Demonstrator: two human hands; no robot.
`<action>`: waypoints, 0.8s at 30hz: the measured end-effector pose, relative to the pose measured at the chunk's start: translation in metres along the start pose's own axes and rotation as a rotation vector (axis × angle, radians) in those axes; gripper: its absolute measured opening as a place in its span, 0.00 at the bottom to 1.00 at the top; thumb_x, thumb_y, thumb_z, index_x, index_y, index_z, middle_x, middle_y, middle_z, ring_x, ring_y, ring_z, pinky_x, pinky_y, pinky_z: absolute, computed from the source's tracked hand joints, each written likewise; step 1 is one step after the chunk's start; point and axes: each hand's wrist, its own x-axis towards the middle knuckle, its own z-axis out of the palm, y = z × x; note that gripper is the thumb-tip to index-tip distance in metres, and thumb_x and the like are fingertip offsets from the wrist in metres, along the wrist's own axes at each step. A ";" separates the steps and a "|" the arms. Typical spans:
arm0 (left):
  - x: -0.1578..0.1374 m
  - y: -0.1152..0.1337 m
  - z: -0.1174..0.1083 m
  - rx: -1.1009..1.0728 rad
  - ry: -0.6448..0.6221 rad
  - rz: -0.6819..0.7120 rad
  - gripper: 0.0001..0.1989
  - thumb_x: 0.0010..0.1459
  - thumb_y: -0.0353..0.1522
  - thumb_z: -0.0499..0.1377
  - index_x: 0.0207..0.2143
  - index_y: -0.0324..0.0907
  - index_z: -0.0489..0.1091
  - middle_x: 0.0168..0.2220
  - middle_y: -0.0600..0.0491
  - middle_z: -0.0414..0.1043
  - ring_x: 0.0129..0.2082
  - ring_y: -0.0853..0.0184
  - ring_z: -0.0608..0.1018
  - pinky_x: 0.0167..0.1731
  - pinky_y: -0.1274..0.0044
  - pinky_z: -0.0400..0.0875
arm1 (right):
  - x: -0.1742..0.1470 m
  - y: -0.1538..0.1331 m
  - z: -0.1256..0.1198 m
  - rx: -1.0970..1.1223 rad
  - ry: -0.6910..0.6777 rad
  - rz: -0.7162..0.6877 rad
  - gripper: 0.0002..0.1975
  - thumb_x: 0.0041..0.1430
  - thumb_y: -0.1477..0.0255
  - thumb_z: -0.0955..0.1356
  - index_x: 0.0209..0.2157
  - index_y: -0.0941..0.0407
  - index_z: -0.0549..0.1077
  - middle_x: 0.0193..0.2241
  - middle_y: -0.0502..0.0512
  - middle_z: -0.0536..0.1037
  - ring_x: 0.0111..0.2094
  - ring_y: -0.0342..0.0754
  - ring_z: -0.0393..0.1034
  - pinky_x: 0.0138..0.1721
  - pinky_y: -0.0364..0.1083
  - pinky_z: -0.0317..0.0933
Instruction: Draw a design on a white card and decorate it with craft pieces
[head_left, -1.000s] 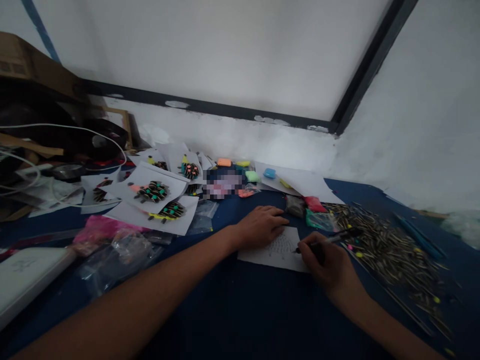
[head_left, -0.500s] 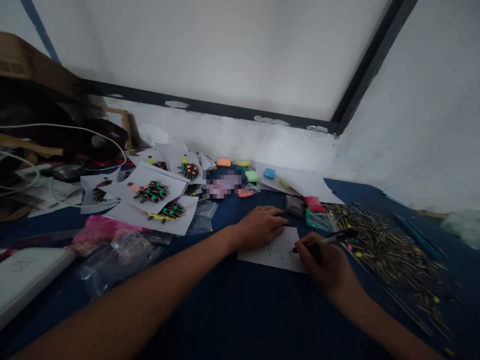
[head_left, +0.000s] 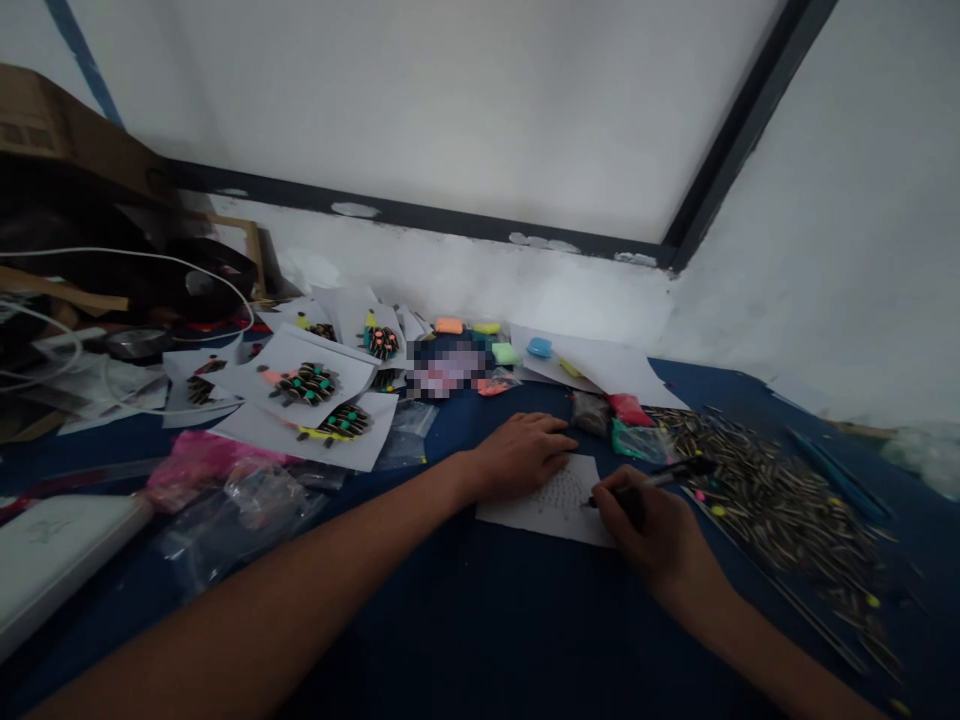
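Note:
A small sheet of white paper lies on the dark blue tabletop, with a dark-line drawing of many short strokes on it. My left hand rests flat over the paper's upper left edge, fingers stretched out and holding nothing. In my right hand a black pen is gripped, its tip at the right side of the drawing and its back end pointing up to the right. Part of the paper is hidden under both hands.
Striped sunflower seeds are heaped on the right. Small packs of coloured clay, one blue, one red, lie beyond the paper. Sheets with seed-and-clay hedgehogs overlap at left, near plastic bags and a white box.
The pen tip and right hand have shifted very slightly on the drawing. My left hand stays in place on the paper.

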 end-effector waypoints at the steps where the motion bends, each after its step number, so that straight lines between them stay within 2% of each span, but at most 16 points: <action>1: 0.000 0.000 0.000 0.001 -0.001 0.001 0.17 0.65 0.34 0.48 0.52 0.44 0.68 0.57 0.48 0.64 0.58 0.59 0.65 0.55 0.65 0.60 | 0.000 0.000 0.000 -0.001 -0.016 -0.003 0.14 0.59 0.61 0.60 0.25 0.54 0.67 0.11 0.46 0.65 0.13 0.44 0.62 0.16 0.42 0.46; 7: 0.000 0.001 -0.002 -0.008 -0.006 -0.002 0.17 0.65 0.34 0.48 0.52 0.43 0.69 0.57 0.47 0.64 0.57 0.59 0.66 0.56 0.64 0.60 | 0.000 -0.002 -0.001 0.006 0.016 0.006 0.13 0.58 0.62 0.60 0.24 0.54 0.67 0.11 0.45 0.64 0.13 0.43 0.60 0.17 0.42 0.48; 13: 0.000 0.000 0.000 -0.012 0.005 0.006 0.17 0.65 0.35 0.48 0.52 0.44 0.69 0.57 0.47 0.64 0.58 0.58 0.65 0.55 0.63 0.60 | 0.000 0.004 0.000 0.080 0.011 0.037 0.15 0.58 0.62 0.60 0.21 0.54 0.66 0.15 0.50 0.70 0.16 0.44 0.63 0.17 0.42 0.51; 18: 0.000 0.000 0.000 -0.024 0.007 0.013 0.17 0.65 0.34 0.49 0.52 0.42 0.68 0.57 0.47 0.64 0.58 0.58 0.65 0.56 0.64 0.59 | 0.000 0.001 0.001 0.165 0.073 0.120 0.13 0.56 0.63 0.61 0.21 0.53 0.64 0.12 0.46 0.62 0.14 0.43 0.58 0.16 0.42 0.48; 24: 0.000 -0.002 -0.003 -0.090 0.033 0.009 0.17 0.63 0.33 0.52 0.54 0.42 0.66 0.58 0.46 0.63 0.57 0.60 0.67 0.55 0.66 0.61 | 0.004 -0.006 -0.008 0.187 0.083 0.136 0.13 0.54 0.63 0.61 0.20 0.54 0.64 0.12 0.45 0.61 0.14 0.42 0.56 0.15 0.41 0.46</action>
